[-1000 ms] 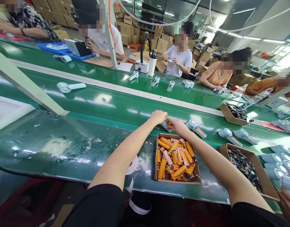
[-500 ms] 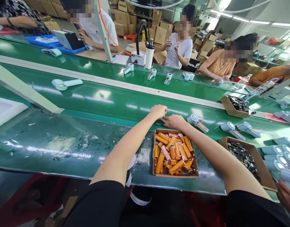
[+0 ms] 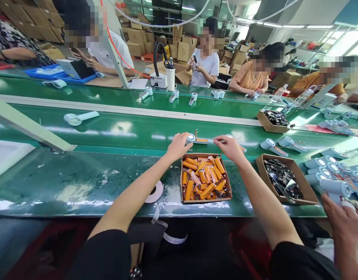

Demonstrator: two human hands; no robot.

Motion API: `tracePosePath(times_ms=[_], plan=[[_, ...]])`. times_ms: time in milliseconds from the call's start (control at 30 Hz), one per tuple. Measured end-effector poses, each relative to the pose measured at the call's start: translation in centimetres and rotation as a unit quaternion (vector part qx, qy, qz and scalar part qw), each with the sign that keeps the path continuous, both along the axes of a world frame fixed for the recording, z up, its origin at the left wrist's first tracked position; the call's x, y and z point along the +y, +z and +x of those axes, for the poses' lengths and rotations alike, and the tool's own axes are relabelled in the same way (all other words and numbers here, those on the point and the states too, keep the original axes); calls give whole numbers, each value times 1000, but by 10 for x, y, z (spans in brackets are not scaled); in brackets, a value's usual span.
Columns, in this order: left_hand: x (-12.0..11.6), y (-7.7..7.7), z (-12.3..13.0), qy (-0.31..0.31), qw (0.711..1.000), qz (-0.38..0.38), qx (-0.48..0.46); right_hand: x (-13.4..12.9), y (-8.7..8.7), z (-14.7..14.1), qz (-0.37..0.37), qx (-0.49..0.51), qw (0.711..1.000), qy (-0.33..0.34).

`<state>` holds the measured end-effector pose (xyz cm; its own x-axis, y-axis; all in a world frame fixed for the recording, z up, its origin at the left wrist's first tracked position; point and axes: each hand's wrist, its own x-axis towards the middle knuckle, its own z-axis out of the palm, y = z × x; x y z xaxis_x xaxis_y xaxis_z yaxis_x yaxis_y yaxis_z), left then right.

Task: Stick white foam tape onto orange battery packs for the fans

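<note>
My left hand has its thumb and fingers around the round head of a pale blue device lying on the green belt. An orange strip shows in the device's handle, and thin wires rise beside the head. To the right of the handle, my right hand is closed in a pinch; whatever is between its fingertips is too small to name. Below both hands is a cardboard box of orange-wrapped cylinders with wires. Another pale blue device is partly hidden behind my right hand.
A box of black parts stands at the right, beside stacked pale devices and another person's hand. A tape roll lies near the front edge. A slanted metal post crosses the left side. Several people sit opposite.
My hands have moved apart, and the device between them is now in plain view. My left hand is now around its head. The whole view has shifted, and the tape roll shows more fully.
</note>
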<state>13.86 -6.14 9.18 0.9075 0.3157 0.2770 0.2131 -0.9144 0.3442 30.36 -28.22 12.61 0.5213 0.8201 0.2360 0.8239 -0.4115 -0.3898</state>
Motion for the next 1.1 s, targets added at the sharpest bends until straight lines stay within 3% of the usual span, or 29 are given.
tracePosePath(times_ms=[100,167,233,267,367,467,567,633,700,800,900,967,1033,1100], plan=[[1,-24,-113,-40,999,4,-1,-107,-23,-42,80,159,984,-7],[6,-42,-187,-61,997,44,16,-166,-48,-74,66,263,962,2],[5,-54,-239,-68,994,61,54,-199,-69,-102,70,328,942,-9],[1,-58,-255,-65,993,59,73,-204,-77,-115,75,351,933,-11],[-16,-56,-266,-39,995,54,73,-175,-85,-155,108,408,907,-5],[-46,-40,-258,-4,995,97,-1,-119,-72,-198,141,478,867,25],[-78,-20,-262,-10,987,138,-81,-76,-55,-231,89,557,814,139],[-91,-11,-271,-30,983,148,-105,-62,-49,-248,39,580,784,217],[-93,-9,-281,-38,981,158,-110,-59,-50,-263,12,567,778,269],[-88,-15,-290,-12,978,172,-117,-62,-55,-273,-34,468,809,353],[-86,-24,-295,21,979,166,-116,-58,-51,-257,-95,317,853,404],[-88,-28,-295,29,979,161,-120,-49,-40,-232,-68,230,908,343],[-94,-29,-292,26,979,154,-131,-35,-28,-204,-31,129,961,241],[-101,-29,-286,20,980,146,-136,-20,-18,-182,-64,25,983,168]])
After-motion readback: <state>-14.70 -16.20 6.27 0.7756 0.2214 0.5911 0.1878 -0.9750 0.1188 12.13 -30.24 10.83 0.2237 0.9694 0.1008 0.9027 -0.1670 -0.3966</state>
